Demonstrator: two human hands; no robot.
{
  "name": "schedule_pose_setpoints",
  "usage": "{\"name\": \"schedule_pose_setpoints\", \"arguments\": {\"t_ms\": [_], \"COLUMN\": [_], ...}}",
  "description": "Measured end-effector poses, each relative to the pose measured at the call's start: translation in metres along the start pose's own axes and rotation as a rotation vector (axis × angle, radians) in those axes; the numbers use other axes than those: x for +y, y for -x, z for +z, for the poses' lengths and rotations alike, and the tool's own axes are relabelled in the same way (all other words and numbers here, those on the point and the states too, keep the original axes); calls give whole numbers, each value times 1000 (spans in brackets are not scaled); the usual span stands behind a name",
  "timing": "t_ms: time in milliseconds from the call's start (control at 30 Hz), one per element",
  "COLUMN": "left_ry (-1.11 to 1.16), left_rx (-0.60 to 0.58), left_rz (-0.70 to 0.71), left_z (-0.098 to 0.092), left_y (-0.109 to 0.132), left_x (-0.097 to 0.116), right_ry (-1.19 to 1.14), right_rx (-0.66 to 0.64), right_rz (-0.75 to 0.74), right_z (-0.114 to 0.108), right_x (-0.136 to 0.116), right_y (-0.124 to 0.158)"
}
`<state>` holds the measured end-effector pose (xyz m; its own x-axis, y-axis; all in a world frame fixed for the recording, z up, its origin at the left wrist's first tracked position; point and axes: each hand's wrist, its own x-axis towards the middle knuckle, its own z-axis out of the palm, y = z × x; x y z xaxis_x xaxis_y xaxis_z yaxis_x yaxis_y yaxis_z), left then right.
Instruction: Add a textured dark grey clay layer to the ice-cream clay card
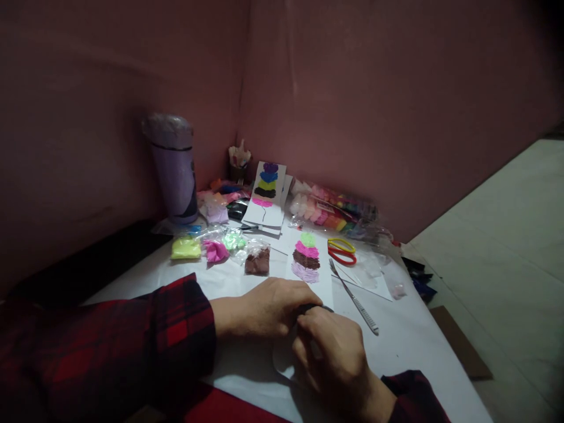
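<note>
My left hand and my right hand meet at the near edge of a white table. Together they pinch a small dark object, mostly hidden by the fingers. A white sheet lies under my right hand. Just beyond the hands lies a white card with stacked green, pink, brown and lilac clay shapes. A metal fork rests to the right of that card. Both sleeves are red and black plaid.
Small bags of yellow, pink, green and brown clay lie at left. A purple tumbler stands at the back left. A second clay card, a pack of coloured clay and red and yellow rings sit behind.
</note>
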<state>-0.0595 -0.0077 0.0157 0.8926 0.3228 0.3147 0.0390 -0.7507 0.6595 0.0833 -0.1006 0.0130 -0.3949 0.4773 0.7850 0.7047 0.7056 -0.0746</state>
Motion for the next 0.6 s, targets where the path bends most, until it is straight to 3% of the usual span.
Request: {"name": "schedule_pose_setpoints", "arguments": {"t_ms": [600], "left_ry": [-74], "left_rx": [-20], "left_rz": [5], "left_z": [2], "left_y": [1], "left_x": [-2], "right_ry": [-6], "right_rx": [-29], "right_rz": [-1], "right_z": [-1], "right_x": [0], "right_y": [1]}}
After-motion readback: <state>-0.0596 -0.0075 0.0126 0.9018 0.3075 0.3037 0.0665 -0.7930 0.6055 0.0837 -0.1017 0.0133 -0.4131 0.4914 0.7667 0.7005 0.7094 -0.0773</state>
